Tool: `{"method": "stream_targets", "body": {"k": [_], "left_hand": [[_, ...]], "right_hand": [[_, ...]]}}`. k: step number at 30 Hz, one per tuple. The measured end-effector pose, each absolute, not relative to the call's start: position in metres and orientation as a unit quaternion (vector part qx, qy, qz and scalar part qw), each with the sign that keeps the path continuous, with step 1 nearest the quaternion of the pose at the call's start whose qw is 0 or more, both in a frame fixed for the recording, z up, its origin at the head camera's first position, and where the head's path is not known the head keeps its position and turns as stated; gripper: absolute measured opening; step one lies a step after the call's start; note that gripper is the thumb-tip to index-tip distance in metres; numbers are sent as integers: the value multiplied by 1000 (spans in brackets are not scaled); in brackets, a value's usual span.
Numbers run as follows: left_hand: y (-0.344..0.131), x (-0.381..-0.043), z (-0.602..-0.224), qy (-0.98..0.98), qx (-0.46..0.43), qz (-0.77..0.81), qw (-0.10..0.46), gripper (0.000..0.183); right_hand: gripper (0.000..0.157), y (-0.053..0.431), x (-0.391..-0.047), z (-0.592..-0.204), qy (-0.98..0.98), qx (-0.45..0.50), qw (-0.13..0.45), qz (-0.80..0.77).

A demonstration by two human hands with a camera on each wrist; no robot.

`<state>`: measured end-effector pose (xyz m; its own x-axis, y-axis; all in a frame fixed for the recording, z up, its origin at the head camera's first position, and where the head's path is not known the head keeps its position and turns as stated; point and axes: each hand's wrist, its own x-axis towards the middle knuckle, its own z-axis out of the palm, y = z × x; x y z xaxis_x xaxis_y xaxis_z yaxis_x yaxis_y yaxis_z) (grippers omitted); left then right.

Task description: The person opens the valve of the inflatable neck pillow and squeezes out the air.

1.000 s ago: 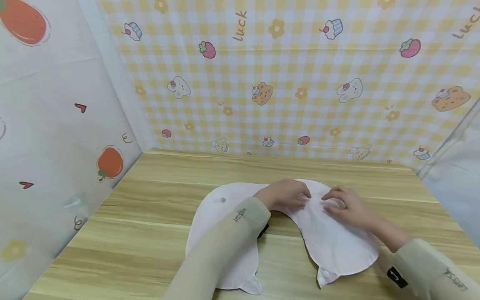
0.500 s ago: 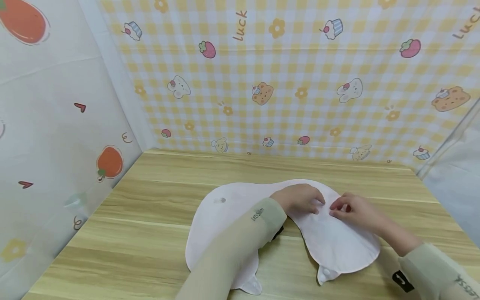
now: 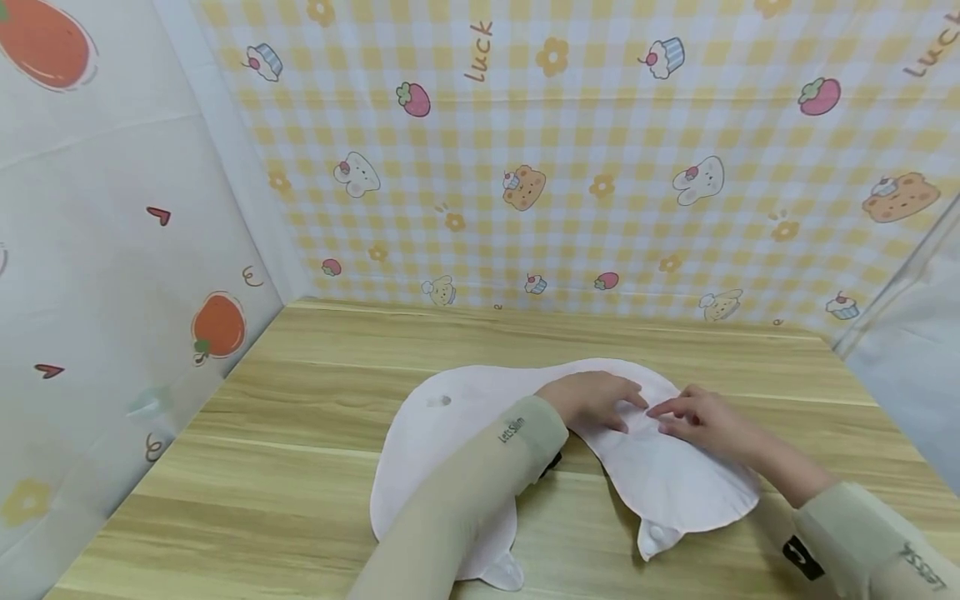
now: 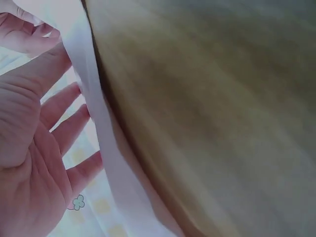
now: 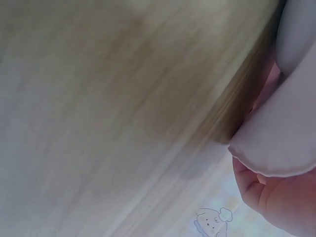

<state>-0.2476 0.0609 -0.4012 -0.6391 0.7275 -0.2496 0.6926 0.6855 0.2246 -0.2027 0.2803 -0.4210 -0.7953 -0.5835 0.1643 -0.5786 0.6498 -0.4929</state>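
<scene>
A pale pink, U-shaped neck pillow (image 3: 450, 433), flat and slack, lies on the wooden tabletop with its two ends toward me. A clear valve (image 3: 438, 401) shows on its left lobe, and a small tab with a snap (image 3: 655, 535) sits at its right end. My left hand (image 3: 596, 398) rests on the right lobe, fingers extended, thumb apart from the index finger; the left wrist view shows the fingers (image 4: 71, 126) against the fabric. Close beside it, my right hand (image 3: 705, 423) pinches the fabric between thumb and index finger, with creases running out from there.
The wooden tabletop (image 3: 247, 442) extends around the pillow. A yellow checked cloth (image 3: 465, 233) with cartoon prints hangs along the back edge. White printed cloth (image 3: 112, 208) stands at the left side, and plain white cloth (image 3: 911, 350) at the right.
Both hands have shifted right and slightly toward me over the right lobe. The right end of the pillow, with its tab, has risen a little, and the fabric there is more creased.
</scene>
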Motion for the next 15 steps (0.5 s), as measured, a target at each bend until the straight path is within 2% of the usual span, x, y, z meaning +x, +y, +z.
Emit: {"method": "stream_targets", "body": {"k": [7,15], "left_hand": [[58,-249,-400,886,434,95,135,27],[64,-246,-401,876,442,111,159,25]], "right_hand": [[25,282,-204,-426,902,-336,-13,-271],[28,282,-205,-424,905,-320,-6,-280]]}}
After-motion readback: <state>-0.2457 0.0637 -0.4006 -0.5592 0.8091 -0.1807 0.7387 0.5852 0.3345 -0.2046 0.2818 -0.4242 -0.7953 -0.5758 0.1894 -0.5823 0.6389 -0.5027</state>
